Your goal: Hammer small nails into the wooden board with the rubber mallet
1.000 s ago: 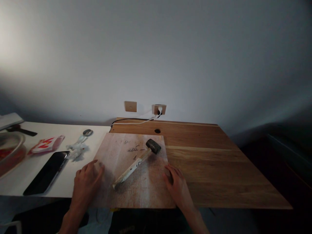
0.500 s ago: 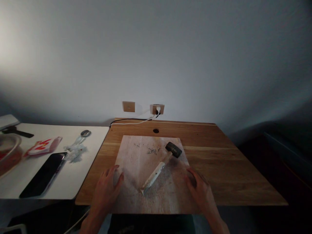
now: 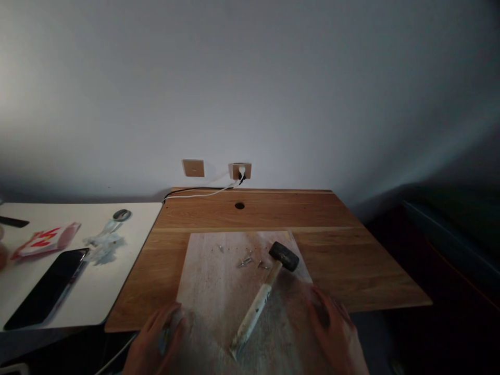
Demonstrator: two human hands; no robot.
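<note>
Well — left hand (image 3: 155,337), right hand (image 3: 336,336) touching board (image 3: 213,299); packet lettering (image 3: 46,238) blurred

On the white table (image 3: 101,284) to my left I see a dark-screened phone (image 3: 47,289), a red-and-white packet (image 3: 47,240) and — just beside the phone — crumpled clear plastic (image 3: 103,247), with a small round roll (image 3: 122,219) behind it. Ahead of me, a tan plate (image 3: 194,167) sits on the pale wall (image 3: 250,78), left of a socket (image 3: 247,173) with a white plug (image 3: 241,170) in it — white cord (image 3: 199,196) trailing leftward.
</note>
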